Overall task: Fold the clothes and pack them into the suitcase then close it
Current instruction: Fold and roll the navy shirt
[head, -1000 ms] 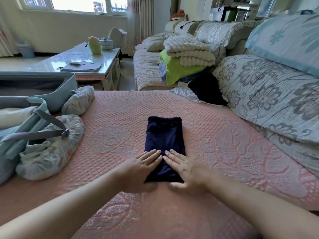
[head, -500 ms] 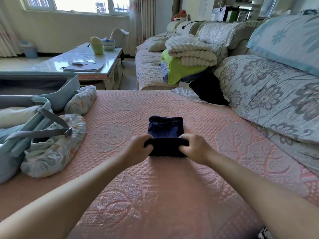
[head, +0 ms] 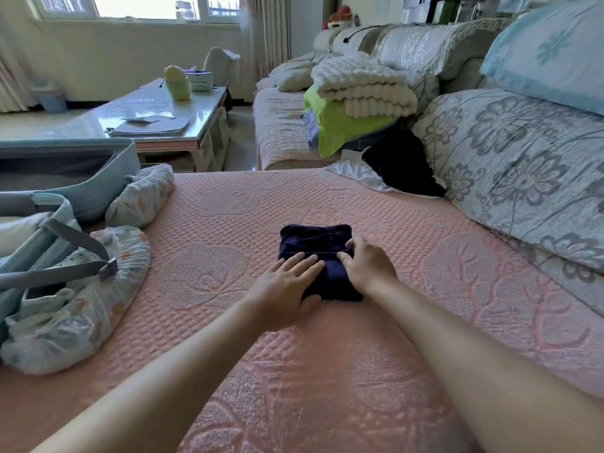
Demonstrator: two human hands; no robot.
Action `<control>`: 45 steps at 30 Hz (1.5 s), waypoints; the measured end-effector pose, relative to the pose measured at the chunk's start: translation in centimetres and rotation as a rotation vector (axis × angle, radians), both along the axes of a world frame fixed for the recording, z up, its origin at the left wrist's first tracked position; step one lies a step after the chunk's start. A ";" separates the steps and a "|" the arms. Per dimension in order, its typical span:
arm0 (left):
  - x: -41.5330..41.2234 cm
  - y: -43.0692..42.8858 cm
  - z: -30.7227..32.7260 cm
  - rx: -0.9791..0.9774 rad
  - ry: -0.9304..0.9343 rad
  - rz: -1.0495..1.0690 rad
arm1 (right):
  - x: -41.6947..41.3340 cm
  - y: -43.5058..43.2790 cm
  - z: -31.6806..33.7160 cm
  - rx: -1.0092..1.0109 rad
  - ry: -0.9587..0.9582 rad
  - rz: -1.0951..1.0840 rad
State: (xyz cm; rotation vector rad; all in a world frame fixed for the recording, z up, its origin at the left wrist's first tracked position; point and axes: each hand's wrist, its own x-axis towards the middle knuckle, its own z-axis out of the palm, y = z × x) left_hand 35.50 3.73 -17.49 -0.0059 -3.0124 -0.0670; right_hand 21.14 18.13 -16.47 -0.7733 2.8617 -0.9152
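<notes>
Left hand (head: 287, 284) presses flat, fingers straight, on folded navy garment (head: 313, 238) on pink cover (head: 212, 273); right hand (head: 367, 266) curls fingers round its fold.

No legible text, label, brand or number in view. Papers (head: 153, 125) on the glass table (head: 81, 120) — far beyond and left of the grip on the folded garment (head: 315, 238) — too small to read.

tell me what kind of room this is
Most likely a home living room: a long sofa with floral cushions, a glossy coffee table beside it, and curtained windows behind. A folded navy garment lies on a pink quilted cover, an open suitcase at its left.
</notes>
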 end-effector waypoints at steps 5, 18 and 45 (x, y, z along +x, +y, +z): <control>-0.7 -0.7 -0.7 0.058 -0.006 -0.015 | -0.3 0.4 -0.7 0.042 0.618 0.220; -1.7 -0.5 2.3 0.000 -0.008 0.101 | 1.8 1.6 0.6 0.329 0.194 0.461; 0.0 -0.2 0.8 -0.017 0.086 0.143 | 4.3 -0.3 1.3 0.304 0.114 0.446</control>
